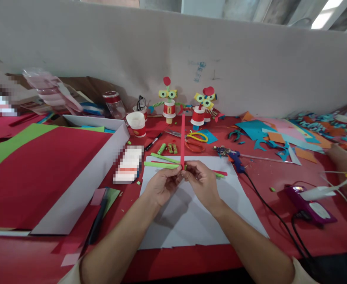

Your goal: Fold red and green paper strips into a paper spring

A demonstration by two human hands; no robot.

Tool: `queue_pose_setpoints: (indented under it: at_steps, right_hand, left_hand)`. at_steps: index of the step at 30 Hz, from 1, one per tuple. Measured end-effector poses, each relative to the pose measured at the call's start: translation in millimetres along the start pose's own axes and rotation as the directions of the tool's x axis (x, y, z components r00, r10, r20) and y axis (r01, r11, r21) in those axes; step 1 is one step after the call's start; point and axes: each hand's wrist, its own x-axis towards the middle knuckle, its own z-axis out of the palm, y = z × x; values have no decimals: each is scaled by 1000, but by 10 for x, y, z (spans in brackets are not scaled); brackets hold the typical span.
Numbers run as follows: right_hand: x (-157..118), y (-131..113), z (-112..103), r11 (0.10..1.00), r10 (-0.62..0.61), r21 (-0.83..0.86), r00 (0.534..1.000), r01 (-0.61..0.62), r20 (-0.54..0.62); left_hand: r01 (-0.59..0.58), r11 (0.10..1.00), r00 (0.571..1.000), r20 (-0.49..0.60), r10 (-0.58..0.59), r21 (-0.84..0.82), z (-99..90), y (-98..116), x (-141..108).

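Over the white paper point(188, 225), my left hand point(163, 183) and my right hand point(201, 179) meet with their fingertips close together. Between them both pinch a red paper strip point(183, 138) that stands upright, along with the end of a green paper strip point(161, 165) reaching out to the left. Another green strip point(164, 158) lies just behind. Red and green strip ends point(221, 173) show to the right of my right hand. Small folded paper springs point(170, 148), green and red, rest beyond the white paper. How the strips cross is hidden by my fingers.
Paper-cup figures point(169, 108) stand against the wall. A glue gun point(236, 159) with its cable lies right of the paper, near a purple power socket point(309, 205). Yellow-handled scissors point(197, 136), a box of coloured sheets point(102, 169) and a cutter point(99, 217) lie around. Another person's hand point(343, 157) is at right.
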Motion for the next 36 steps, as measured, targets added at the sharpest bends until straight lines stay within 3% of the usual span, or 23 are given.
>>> queue_pose_setpoints:
  at_steps: [7,15,23,28,36]
  right_hand:
    - [-40,17,53,991,-21,131,1000,21,3]
    - [-43,133,72,988,42,147,998,-36,-40]
    - [-10,-1,75,963,118,243,993,-117,7]
    - [-15,0,55,977,68,198,996,-77,52]
    - [-46,-18,46,990,33,137,999,-32,-3]
  left_hand:
    - [-78,995,987,147,69,56,-34,-27,-1]
    - [-48,998,987,153,40,45,-50,-56,3]
    - [-118,990,977,185,103,73,-65,-67,22]
    - [-120,992,988,102,115,39,-50,-57,22]
    - [-178,982,972,168,165,61,-6,-125,-18]
